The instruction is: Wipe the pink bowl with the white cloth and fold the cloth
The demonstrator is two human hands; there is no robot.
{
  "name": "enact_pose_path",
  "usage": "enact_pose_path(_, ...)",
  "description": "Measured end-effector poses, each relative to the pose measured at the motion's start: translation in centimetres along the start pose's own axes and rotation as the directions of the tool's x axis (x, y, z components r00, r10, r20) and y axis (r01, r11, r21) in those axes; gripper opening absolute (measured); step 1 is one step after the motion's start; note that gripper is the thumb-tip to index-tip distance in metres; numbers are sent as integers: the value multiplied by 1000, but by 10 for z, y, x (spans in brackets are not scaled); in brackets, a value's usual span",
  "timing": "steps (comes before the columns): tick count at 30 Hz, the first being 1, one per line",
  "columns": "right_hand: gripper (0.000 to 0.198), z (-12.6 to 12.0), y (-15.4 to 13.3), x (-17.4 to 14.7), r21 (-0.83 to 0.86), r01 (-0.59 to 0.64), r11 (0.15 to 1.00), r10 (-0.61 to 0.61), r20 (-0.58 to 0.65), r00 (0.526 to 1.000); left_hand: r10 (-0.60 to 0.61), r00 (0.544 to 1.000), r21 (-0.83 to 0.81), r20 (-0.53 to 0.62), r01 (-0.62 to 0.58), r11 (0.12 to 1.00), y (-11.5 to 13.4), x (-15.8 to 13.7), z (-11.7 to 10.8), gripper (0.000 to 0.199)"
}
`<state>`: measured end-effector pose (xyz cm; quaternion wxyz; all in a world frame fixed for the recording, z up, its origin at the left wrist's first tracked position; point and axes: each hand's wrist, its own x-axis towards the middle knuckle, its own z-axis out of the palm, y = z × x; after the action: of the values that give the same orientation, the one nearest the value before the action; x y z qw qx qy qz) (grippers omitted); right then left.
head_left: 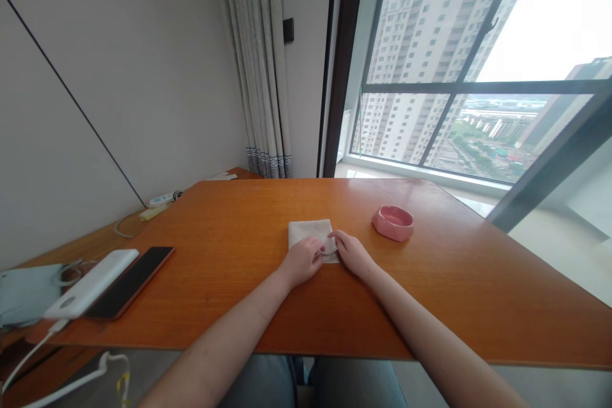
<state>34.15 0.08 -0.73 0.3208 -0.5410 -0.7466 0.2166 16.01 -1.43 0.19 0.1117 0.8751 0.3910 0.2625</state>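
Observation:
A small folded pale cloth lies on the brown wooden table, near its middle. At the cloth's lower left part, my left hand has its fingers curled onto the near edge. My right hand is at the cloth's right edge, its fingers bent and pinching a corner. Part of the near edge looks slightly lifted between the two hands. The fingertips partly cover the fabric there.
A pink faceted ashtray stands right of my right hand. On the left lie a black phone and a white power bank with a cable plugged in. A power strip sits beyond the table's left edge, and a window is at the right.

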Motion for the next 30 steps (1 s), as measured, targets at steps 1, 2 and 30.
enact_pose_path(1, 30, 0, -1, 0, 0, 14, 1000, -14, 6, 1000, 2, 1000, 8, 12, -2, 1000, 0, 0, 0, 16)
enact_pose_path(2, 30, -1, -2, 0, 0, 23, 1000, -23, 7, 1000, 4, 1000, 16, 26, -4, 1000, 1, 0, -1, 13)
enact_pose_path(30, 58, 10, -5, -3, -6, 26, 1000, -26, -36, 999, -268, 939, 159, 215, 237, 958, -28, -8, -6, 71)
